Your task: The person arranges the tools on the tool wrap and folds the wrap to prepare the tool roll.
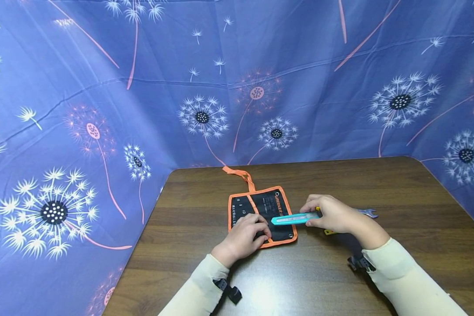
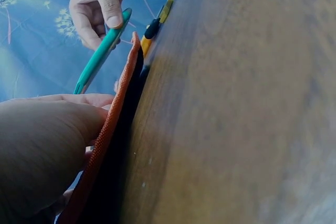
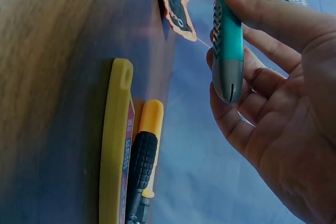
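Note:
A black tool pouch with orange trim lies spread on the table, its orange strap trailing toward the back. My left hand rests over its lower part, fingers bent, and pinches the orange pocket edge near the front; the left wrist view shows the fingers behind the raised orange border. Between thumb and fingers my right hand holds a teal utility knife above the pouch's right side. Its grey end shows in the right wrist view, and its other end points toward the left hand.
Beneath and beyond the right hand lie a yellow bar-shaped tool with a hole at its end, a black-and-orange handled tool and an open-ended wrench. A blue dandelion-print cloth hangs behind the wooden table.

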`<action>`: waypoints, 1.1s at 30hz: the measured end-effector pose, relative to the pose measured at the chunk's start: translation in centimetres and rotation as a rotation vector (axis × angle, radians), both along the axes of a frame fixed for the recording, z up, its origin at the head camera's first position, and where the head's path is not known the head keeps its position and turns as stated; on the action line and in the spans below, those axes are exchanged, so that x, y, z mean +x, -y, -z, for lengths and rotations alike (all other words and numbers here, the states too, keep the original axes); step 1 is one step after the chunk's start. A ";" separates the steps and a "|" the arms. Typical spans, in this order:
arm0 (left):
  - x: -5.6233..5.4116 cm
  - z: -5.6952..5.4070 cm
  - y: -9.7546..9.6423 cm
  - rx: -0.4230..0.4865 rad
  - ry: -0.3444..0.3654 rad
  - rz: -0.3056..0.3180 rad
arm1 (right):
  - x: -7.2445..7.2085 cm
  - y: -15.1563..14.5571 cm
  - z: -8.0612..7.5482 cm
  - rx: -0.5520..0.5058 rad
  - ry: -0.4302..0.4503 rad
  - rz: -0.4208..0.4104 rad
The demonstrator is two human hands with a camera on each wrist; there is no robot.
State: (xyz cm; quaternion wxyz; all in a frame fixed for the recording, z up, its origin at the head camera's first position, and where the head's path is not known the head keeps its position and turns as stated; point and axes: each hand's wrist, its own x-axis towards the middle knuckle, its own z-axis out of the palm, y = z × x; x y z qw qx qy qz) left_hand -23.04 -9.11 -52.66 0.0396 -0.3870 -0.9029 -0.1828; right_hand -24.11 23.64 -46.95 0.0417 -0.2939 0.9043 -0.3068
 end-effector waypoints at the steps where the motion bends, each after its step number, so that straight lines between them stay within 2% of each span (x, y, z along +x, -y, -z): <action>1: 0.0 0.0 0.0 0.002 -0.003 0.001 | 0.0 0.1 0.0 0.000 0.005 -0.004; 11: -0.1 0.1 0.0 0.021 -0.029 0.001 | 0.2 0.8 0.4 -0.003 0.019 -0.045; 21: -0.2 0.0 0.0 0.022 -0.014 -0.003 | 0.2 0.7 0.5 -0.017 -0.006 -0.050; 33: -0.1 0.1 0.0 0.035 -0.032 -0.005 | 0.1 0.9 0.7 0.040 0.036 -0.055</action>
